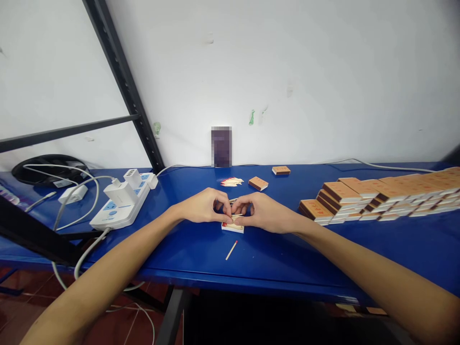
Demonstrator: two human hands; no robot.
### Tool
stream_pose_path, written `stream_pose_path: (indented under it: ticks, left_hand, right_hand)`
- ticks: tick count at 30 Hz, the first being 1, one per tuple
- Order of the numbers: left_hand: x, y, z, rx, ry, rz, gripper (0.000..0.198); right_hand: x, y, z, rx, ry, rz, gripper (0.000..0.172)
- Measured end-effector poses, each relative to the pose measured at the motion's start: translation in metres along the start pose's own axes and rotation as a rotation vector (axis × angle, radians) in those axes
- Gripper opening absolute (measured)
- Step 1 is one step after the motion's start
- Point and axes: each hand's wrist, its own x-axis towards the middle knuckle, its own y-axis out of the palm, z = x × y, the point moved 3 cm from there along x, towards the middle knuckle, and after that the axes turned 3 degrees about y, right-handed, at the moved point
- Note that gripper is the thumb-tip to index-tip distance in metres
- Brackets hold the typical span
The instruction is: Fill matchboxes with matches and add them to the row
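Note:
A white matchbox tray (233, 230) with matches (237, 225) in it lies on the blue table. Above the tray, my left hand (208, 205) is closed in a pinch on matches from the left. From the right, my right hand (264, 212) also pinches at the same matches, its fingertips close to the left ones. The fingers partly cover the tray and the matches. In front of the tray lies a single loose match (232, 250) with a red head. Behind my hands is a small pile of matches (232, 182).
Two brown matchboxes (258, 183) lie behind my right hand. Many stacked matchboxes (345, 191) fill the right side. To the left are a white power strip (122, 206), chargers, cables and a black rack post (122, 86). A blurred dark upright object (222, 147) stands against the wall.

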Motion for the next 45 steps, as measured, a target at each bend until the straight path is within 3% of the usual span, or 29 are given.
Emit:
stream_pose_path:
  ticks: [7, 15, 21, 24, 27, 38, 42, 45]
  left_hand:
    - [0.000, -0.002, -0.002, 0.001, -0.036, -0.061, 0.035]
    - [-0.002, -0.001, 0.000, 0.043, -0.068, 0.058, 0.048]
    - [-0.003, -0.001, -0.004, 0.066, -0.038, 0.071, 0.037]
    - [-0.003, 0.000, -0.005, 0.067, -0.030, 0.055, 0.033]
    - [-0.003, 0.000, -0.002, 0.077, -0.039, 0.047, 0.034]
    - [-0.002, 0.001, -0.002, 0.035, -0.052, 0.072, 0.037]
    - [-0.003, -0.001, -0.001, 0.019, -0.048, 0.071, 0.036]
    - [-0.002, -0.005, 0.001, 0.030, -0.041, 0.039, 0.028]
  right_hand:
    - [0.001, -0.001, -0.001, 0.061, 0.030, -0.038, 0.018]
    - [-0.002, -0.007, 0.006, -0.027, -0.035, -0.224, 0.013]
    - [-0.004, -0.002, 0.009, -0.082, -0.112, -0.118, 0.015]
    - [-0.004, -0.004, 0.007, -0.125, -0.138, -0.162, 0.014]
    - [-0.004, -0.008, 0.004, -0.173, -0.100, -0.191, 0.014]
    - [-0.001, -0.001, -0.006, -0.229, -0.053, -0.091, 0.016]
    - [-0.005, -0.004, 0.003, -0.242, -0.138, -0.170, 0.013]
    - [-0.013, 0.000, 0.019, -0.279, -0.227, -0.074, 0.010]
